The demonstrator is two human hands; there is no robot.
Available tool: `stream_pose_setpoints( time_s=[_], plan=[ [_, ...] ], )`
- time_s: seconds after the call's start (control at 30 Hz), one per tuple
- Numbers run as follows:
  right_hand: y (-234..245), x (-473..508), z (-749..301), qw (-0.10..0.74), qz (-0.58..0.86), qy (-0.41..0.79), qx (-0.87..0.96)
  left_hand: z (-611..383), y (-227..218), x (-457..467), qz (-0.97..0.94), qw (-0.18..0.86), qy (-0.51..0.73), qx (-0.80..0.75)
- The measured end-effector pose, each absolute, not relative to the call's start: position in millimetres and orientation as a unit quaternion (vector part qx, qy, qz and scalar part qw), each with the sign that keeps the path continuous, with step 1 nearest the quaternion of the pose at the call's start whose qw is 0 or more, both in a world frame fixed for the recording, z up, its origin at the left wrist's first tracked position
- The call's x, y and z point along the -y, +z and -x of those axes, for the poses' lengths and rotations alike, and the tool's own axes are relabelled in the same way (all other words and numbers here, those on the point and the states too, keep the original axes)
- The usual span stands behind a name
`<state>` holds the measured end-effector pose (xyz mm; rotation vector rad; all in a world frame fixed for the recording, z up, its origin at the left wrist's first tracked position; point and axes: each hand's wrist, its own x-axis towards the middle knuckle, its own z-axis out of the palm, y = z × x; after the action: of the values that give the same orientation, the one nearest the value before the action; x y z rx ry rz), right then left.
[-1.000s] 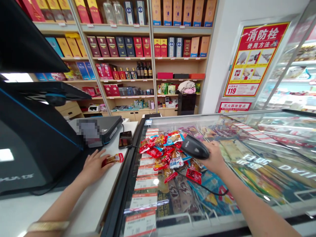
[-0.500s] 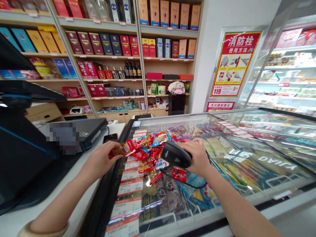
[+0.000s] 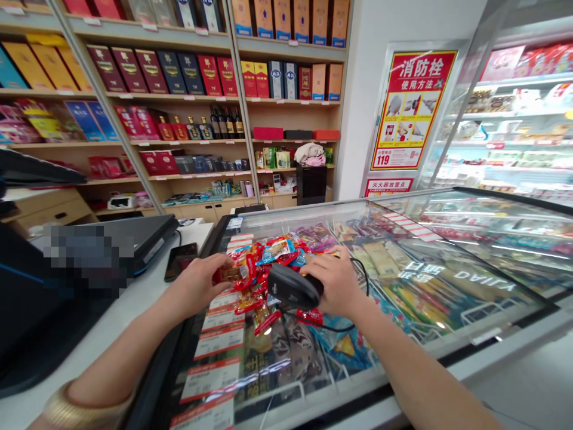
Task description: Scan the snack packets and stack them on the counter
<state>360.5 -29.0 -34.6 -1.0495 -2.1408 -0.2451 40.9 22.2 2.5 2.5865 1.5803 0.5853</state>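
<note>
My right hand (image 3: 333,286) grips a black barcode scanner (image 3: 293,285), its head pointing left over a pile of small red snack packets (image 3: 273,257) on the glass freezer lid (image 3: 447,298). A black cord runs from the scanner under my wrist. My left hand (image 3: 199,283) pinches one red snack packet (image 3: 233,273) at the left edge of the pile, just in front of the scanner head.
A white counter (image 3: 111,322) on the left carries a black till screen, a flat black device and a dark phone (image 3: 179,260). Shelves of boxed goods and bottles line the back wall. A red fire-hydrant poster (image 3: 409,107) hangs at right, beside a chilled display.
My left hand lifted the snack packet from the white counter and carried it right to the pile. My right hand moved the scanner left toward it. The view shifted rightward.
</note>
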Motion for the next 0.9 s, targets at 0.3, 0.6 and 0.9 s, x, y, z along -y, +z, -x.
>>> stream_pose_setpoints(
  time_s=[0.3, 0.6, 0.9],
  plan=[
    [-33.3, 28.9, -359.7, 0.358, 0.413, -0.092, 0.832, -43.4, 2.4, -23.1, -0.838, 0.042, 0.192, -0.509],
    [-38.2, 23.3, -363.4, 0.393, 0.404, -0.094, 0.821, -39.1, -7.5, -25.1, -0.814, 0.093, 0.24, -0.52],
    [-58.4, -11.7, -382.9, 0.478, 0.614, -0.043, 0.626, -60.9, -85.9, -64.0, -0.697, 0.088, 0.413, -0.579]
  ],
)
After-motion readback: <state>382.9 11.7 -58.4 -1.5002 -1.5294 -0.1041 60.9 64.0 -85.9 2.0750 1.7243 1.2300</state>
